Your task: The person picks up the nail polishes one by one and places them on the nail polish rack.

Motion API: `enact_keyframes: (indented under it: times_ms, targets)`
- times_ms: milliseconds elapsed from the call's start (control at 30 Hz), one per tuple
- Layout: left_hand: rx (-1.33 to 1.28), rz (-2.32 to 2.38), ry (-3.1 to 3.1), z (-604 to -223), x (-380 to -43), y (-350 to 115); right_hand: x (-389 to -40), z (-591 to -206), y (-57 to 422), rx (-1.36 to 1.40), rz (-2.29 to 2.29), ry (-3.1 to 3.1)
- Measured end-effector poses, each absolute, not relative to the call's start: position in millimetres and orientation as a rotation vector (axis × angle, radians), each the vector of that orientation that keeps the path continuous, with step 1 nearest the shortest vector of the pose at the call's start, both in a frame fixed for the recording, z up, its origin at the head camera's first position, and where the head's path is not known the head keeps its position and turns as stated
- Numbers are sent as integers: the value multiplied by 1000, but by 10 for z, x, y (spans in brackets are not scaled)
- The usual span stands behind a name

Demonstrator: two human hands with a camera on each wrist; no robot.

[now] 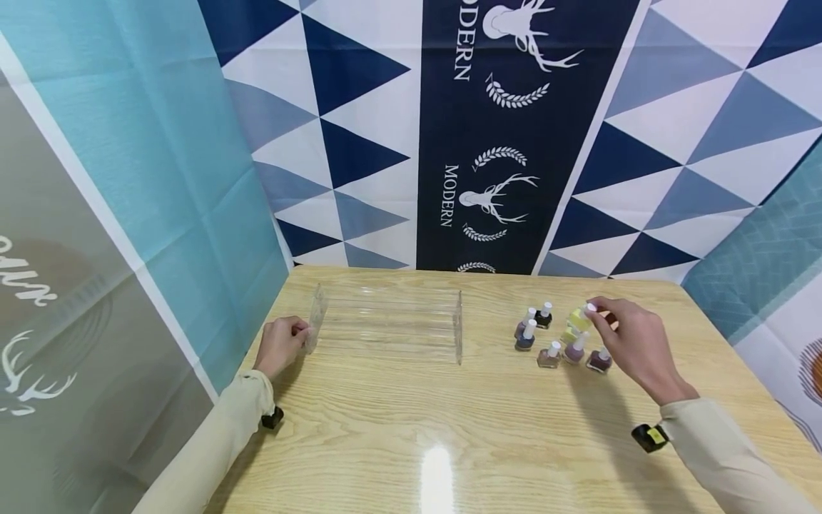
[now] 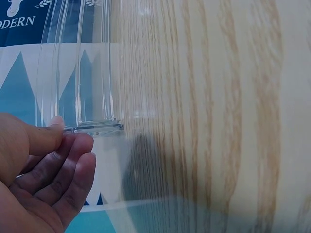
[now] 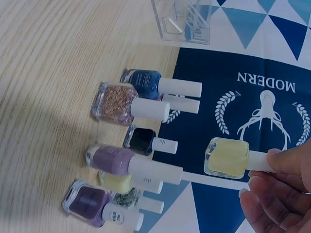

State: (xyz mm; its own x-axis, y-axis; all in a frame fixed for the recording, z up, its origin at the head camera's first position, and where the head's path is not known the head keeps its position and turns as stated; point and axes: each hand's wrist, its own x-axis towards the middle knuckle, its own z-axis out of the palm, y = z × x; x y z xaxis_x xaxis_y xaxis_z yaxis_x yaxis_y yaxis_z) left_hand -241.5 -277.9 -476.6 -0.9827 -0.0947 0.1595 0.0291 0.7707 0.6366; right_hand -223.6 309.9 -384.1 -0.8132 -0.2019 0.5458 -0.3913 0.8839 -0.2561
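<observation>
A clear acrylic tiered rack (image 1: 385,325) stands at the table's left. My left hand (image 1: 280,345) pinches its left side panel between thumb and finger; the left wrist view shows the panel's edge (image 2: 97,128) at the fingertips. At the right, my right hand (image 1: 636,346) holds a yellow nail polish bottle (image 3: 228,158) by its white cap, above the table and apart from the others. Near it stand a second yellow bottle (image 3: 115,182), a lilac bottle (image 1: 574,351), a dark purple bottle (image 1: 599,362) and a glitter bottle (image 1: 548,358).
Dark blue (image 1: 524,342) and black (image 1: 543,317) polish bottles stand at the group's left, with a greyish one (image 1: 521,328) partly hidden beside them. A silvery glitter bottle (image 3: 127,199) is partly covered. Patterned cloth (image 1: 359,143) hangs behind the wooden table (image 1: 385,421).
</observation>
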Motion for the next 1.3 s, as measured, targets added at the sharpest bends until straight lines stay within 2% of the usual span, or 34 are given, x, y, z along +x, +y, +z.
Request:
enact_keyframes:
  times_ms: [1300]
  targets:
    - [-7,-998,-2789,-4748,-2426,-2812,-2438,-3867,2598,565,551,-2475]
